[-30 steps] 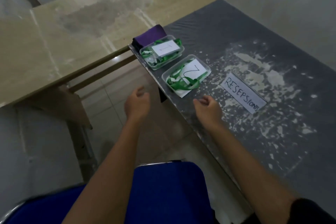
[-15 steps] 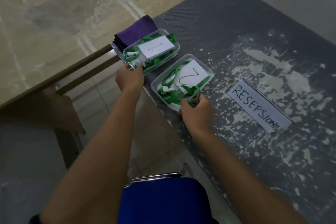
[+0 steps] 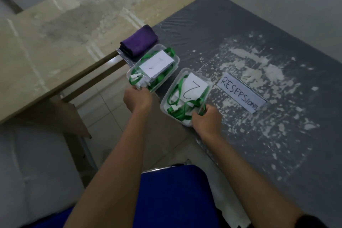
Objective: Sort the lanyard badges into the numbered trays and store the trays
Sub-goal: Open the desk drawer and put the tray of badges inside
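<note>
The fingers of both hands are hidden behind the backs of the hands and the tray rims, so how far they wrap cannot be made out. The left hand (image 3: 137,99) has its grip on the near end of the clear plastic tray with a paper card marked "1" (image 3: 167,52); that end juts past the edge of the dark grey, white-flecked tabletop (image 3: 259,135), and whether the tray is lifted cannot be told. The right hand (image 3: 206,120) has its grip on the near corner of the clear plastic tray with a paper card marked "2" (image 3: 208,80), thumb side over the rim among the straps.

Each tray holds a tangle of green lanyards with white badge pieces (image 3: 177,112), the numbered card lying on top and covering much of the contents. The two trays sit just beside each other, the "2" tray to the right of the left grip.

Beyond the "1" tray, touching its far end, lies a folded purple cloth (image 3: 138,41). Right of the right grip, a white paper label handwritten "RESEPSIONIS" (image 3: 240,92) lies flat, its last letters hard to read. Beneath the forearms, a blue chair seat (image 3: 172,196) is cut off by the bottom edge. A beige marbled table (image 3: 64,29) stands to the left.
</note>
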Available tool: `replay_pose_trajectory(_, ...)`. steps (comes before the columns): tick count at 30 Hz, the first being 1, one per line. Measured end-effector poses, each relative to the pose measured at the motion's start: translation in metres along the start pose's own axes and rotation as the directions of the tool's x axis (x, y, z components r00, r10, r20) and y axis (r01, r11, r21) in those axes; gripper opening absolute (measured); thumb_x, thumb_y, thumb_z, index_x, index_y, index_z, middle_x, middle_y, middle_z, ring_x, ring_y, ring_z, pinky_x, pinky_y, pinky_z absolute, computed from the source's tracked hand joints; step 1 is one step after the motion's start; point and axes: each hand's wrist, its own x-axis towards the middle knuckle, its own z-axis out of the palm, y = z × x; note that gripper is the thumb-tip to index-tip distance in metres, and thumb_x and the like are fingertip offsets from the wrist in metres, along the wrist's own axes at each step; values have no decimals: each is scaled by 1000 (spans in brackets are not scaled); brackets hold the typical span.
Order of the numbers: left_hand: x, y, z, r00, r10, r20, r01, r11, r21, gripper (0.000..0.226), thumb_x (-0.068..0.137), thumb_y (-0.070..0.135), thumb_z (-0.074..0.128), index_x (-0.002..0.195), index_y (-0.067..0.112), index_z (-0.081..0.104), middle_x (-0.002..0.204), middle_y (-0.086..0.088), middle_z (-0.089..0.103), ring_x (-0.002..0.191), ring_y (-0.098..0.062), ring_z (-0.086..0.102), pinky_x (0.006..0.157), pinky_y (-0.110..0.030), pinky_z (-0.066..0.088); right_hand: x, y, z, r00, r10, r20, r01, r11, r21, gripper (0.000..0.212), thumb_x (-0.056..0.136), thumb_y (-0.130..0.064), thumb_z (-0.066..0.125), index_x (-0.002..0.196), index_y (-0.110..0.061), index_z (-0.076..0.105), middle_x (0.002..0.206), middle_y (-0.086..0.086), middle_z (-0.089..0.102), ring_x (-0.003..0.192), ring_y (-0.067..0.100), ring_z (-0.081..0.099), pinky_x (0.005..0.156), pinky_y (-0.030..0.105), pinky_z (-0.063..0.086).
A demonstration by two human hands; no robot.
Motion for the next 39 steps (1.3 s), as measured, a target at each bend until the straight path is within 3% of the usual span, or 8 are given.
replay_pose_trajectory(4, -64, -25, -26, 998, -25, 63, 25, 1000, -6, 13, 94, 13, 63, 106, 11, 67, 97, -7, 69, 84, -21, 67, 80, -41, 60, -49, 27, -33, 998, 49, -30, -48, 999, 11, 11, 87, -10, 64, 95, -2, 66, 79, 5, 62, 73, 22, 62, 60, 27, 45)
replay_pose_trajectory(9, -156, -60, -56, 987, 13, 160, -15, 1000, 15, 17, 95, 14, 61, 111, 8, 65, 101, -8, 68, 87, -23, 66, 79, -39, 58, -115, 78, -85, 990, 119, -74, -114, 991, 72, 18, 85, -11, 67, 98, 0, 67, 92, 11, 70, 84, 26, 68, 69, 36, 56)
replay_pose_trajectory(17, -316, -107, -69, 937, 18, 349, -27, 999, 18, 18, 97, 14, 56, 108, 3, 64, 97, -9, 67, 65, -10, 52, 48, -22, 35, -213, 170, -202, 958, 233, -169, -216, 970, 113, 7, 86, -5, 64, 84, -11, 62, 85, 10, 67, 75, 22, 62, 64, 31, 48)
replay_pose_trajectory(22, -416, -136, -48, 907, -75, 415, 76, 997, 15, 21, 96, 18, 59, 113, 4, 60, 99, -7, 66, 71, -13, 56, 50, -24, 37, -237, 238, -285, 927, 303, -221, -291, 953, 85, 14, 85, -6, 63, 97, -2, 67, 91, 12, 69, 77, 23, 60, 65, 29, 44)
replay_pose_trajectory(27, -498, -159, -7, 906, -131, 404, 138, 990, 10, 26, 96, 19, 60, 117, 3, 59, 105, -12, 64, 75, -16, 56, 54, -27, 41, -241, 304, -359, 937, 263, -229, -266, 964, 18, 13, 87, -14, 63, 93, -3, 66, 84, 12, 66, 80, 32, 64, 65, 33, 46)
replay_pose_trajectory(31, -553, -173, 22, 924, -168, 344, 172, 985, 19, 19, 96, 19, 61, 112, 8, 57, 101, -9, 63, 74, -15, 58, 54, -26, 41, -246, 343, -401, 941, 283, -185, -289, 957, -7, 18, 86, -20, 64, 98, -7, 65, 88, 8, 65, 81, 28, 62, 67, 31, 43)
replay_pose_trajectory(35, -587, -191, 39, 941, -166, 294, 168, 986, 17, 28, 96, 18, 63, 118, 1, 57, 106, -18, 63, 71, -15, 54, 58, -26, 41, -245, 364, -420, 955, 274, -116, -278, 960, -17, 18, 86, -18, 64, 101, -9, 66, 91, 7, 67, 81, 23, 60, 67, 29, 43)
replay_pose_trajectory(39, -597, -204, 43, 950, -190, 247, 193, 981, 13, 21, 95, 13, 63, 114, 6, 56, 106, -10, 62, 83, -19, 59, 57, -25, 42, -240, 376, -422, 963, 256, -79, -254, 967, 39, 17, 87, -15, 65, 101, -6, 65, 97, 11, 68, 87, 26, 63, 71, 33, 47)
